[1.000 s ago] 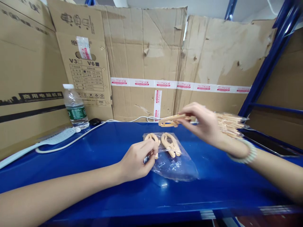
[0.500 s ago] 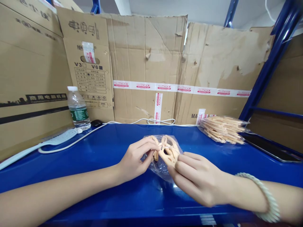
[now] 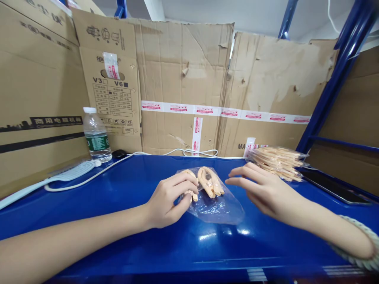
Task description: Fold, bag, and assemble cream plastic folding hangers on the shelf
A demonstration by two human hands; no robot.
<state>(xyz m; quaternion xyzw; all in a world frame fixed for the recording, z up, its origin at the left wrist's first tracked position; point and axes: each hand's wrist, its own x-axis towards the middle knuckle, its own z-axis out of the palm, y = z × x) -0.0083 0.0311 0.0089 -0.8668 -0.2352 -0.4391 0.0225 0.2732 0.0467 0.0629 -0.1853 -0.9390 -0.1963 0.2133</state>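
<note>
On the blue surface lies a clear plastic bag (image 3: 219, 211) with two beige, folded, cut-out pieces in or on it; I cannot make out their kind. My left hand (image 3: 173, 199) has its thumb and fingers closed around the left beige piece (image 3: 194, 194), covering much of it. The right beige piece (image 3: 209, 182), with an oval hole, lies untouched. To the right of the bag, my right hand (image 3: 268, 191) hovers with fingers apart and holds nothing. A pale twisted bracelet (image 3: 359, 240) circles that wrist.
At the back right is a stack of bagged beige pieces (image 3: 276, 161), with a dark phone-like slab (image 3: 334, 187) beside it. A water bottle (image 3: 97, 136), a light blue hairbrush (image 3: 69, 173) and a white cable (image 3: 89, 180) are at the left. Cardboard panels (image 3: 180, 79) stand behind.
My right hand has let go of the right beige piece and moved right, its fingers opening. That piece now rests on the bag, which lies flatter. My left hand stays in place.
</note>
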